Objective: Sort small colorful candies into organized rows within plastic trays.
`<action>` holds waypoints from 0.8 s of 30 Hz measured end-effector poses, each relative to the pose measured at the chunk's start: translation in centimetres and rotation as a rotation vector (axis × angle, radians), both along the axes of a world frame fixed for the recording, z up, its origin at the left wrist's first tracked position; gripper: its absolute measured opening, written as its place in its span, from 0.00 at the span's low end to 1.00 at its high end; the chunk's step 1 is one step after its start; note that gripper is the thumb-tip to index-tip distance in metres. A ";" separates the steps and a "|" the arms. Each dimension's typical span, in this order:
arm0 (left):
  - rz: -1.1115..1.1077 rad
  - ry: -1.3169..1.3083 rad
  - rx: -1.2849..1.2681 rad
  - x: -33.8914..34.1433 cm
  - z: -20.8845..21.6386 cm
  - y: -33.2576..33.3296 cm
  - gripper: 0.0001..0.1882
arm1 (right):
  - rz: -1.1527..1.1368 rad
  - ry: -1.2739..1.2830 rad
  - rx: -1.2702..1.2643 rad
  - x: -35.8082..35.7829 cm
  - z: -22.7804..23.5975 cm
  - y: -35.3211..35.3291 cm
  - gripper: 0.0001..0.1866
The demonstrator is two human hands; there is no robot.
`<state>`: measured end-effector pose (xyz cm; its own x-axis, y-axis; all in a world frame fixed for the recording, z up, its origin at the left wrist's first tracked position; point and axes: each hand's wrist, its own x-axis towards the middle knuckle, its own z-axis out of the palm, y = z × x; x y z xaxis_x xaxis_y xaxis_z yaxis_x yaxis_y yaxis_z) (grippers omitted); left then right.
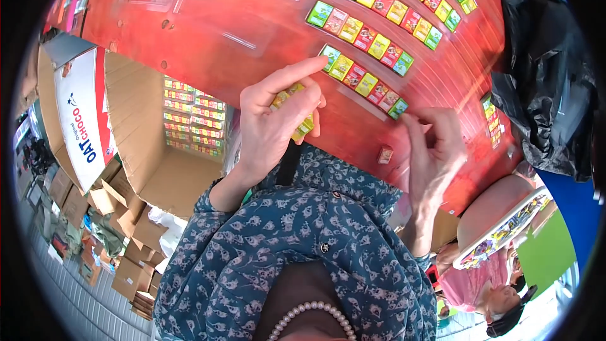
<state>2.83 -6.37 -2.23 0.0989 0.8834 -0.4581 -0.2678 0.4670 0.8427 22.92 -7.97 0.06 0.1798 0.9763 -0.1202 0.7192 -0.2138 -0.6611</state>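
Note:
My left hand (278, 104) is closed around a few small yellow packets (304, 127), partly hidden by the fingers. Its index finger stretches out to the left end of the nearest row of small coloured packets (366, 84), which lies on the red table (214, 31). At that row's right end, beside a green packet, my right hand (435, 142) has its fingers curled and its thumb and index finger drawn together. What they grip, if anything, is hidden. One loose small red-and-white packet (385, 155) lies on the table between my hands, close to the near edge.
Further rows of packets (360, 36) lie behind the nearest one. An open cardboard box (129, 113) stands at the left, with many packets inside. A black plastic bag (543, 82) is at the right, above a tub of wrapped items (505, 224) and another person (489, 287).

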 end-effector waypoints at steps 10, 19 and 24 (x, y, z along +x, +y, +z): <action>-0.035 0.101 -0.065 0.3 0.4 0.1 0.17 | 0.033 0.068 -0.087 0.5 0.7 -1.6 0.12; -0.070 0.041 -0.109 1.3 0.3 0.0 0.18 | 0.116 0.073 -0.204 0.7 1.1 -4.3 0.11; -0.041 -0.406 -0.364 0.2 1.2 0.9 0.15 | -0.040 0.393 -0.501 2.7 2.1 -2.1 0.10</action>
<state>3.05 -5.45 -1.04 0.3627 0.6663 -0.6515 -0.5136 0.7263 0.4569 25.67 -10.08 2.17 0.0643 0.7782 -0.6247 0.4281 -0.5870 -0.6872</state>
